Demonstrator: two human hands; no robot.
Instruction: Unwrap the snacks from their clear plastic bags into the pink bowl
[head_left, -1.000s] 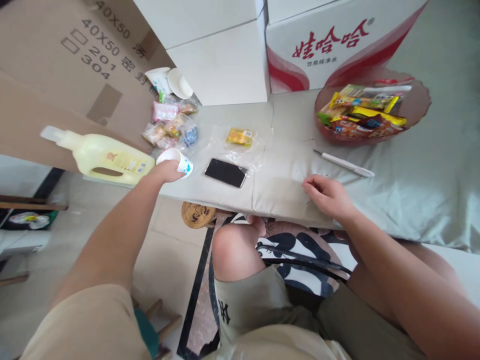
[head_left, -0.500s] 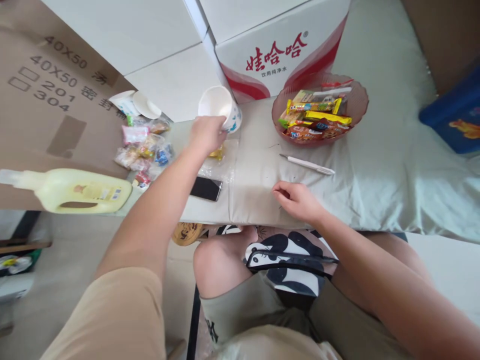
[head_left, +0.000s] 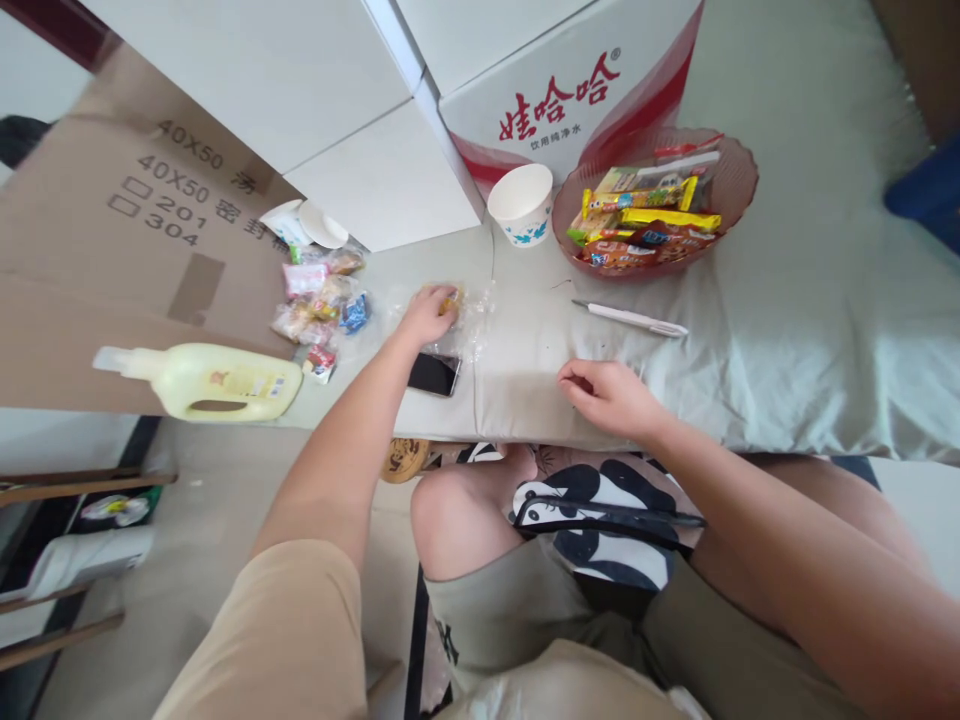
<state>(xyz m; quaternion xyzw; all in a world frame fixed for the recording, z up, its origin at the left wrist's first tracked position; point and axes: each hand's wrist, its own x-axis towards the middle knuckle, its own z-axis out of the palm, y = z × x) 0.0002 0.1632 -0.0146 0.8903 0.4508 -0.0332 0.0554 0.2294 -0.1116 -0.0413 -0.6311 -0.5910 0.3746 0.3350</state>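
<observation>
My left hand (head_left: 426, 317) rests on a clear plastic bag (head_left: 475, 312) holding a small yellow snack packet (head_left: 452, 299), its fingers curled over the packet. A black phone (head_left: 433, 374) lies just below that hand. A white paper cup (head_left: 522, 203) with blue marks stands upright beside the red bowl (head_left: 739, 178) of wrapped snacks. My right hand (head_left: 611, 396) lies near the table's front edge, fingers curled loosely with nothing visible in them. A white pen (head_left: 630, 318) lies just beyond it.
A pile of small wrapped sweets (head_left: 319, 305) and a yellow bottle (head_left: 202, 380) lie at the left. Another paper cup with its lid (head_left: 300, 222) stands at the back left. Cardboard boxes (head_left: 555, 80) line the back. My knees are under the table.
My left hand carried the paper cup from the table's left end to the spot beside the red bowl, let it go, then came back down onto the plastic bag. The right hand barely moved.
</observation>
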